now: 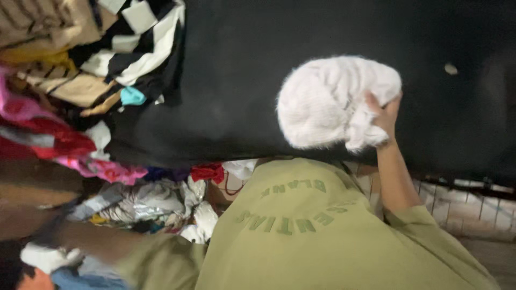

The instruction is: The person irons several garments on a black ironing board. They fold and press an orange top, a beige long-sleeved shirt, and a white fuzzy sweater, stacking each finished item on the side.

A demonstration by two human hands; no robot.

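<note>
We see our right hand (382, 114) closed on a white fluffy cloth (330, 102), bunched into a round bundle. The fingers grip its right edge and press it against a black surface (258, 80), which fills most of the upper view. We judge that the cloth keeps its ball shape because the hand squeezes the loose folds together at one side.

Our left hand (51, 236) reaches down to the lower left, into a heap of clothes on the floor (145, 207). This part is blurred, so we cannot tell if the hand is open or closed, or if it holds something. A small white piece (45, 259) lies just beside it, and something blue sits below it at the picture's edge.

At the upper left a second pile of clothes (70, 70) rests on the black surface: striped black-and-white fabric, beige pieces, and pink and red ones lower down. A small turquoise tag (131, 96) lies at its edge.

Our olive green shirt (322, 236) covers the lower middle of the view, because we bend forward over the work. At the lower right a tiled floor (473, 207) shows.
</note>
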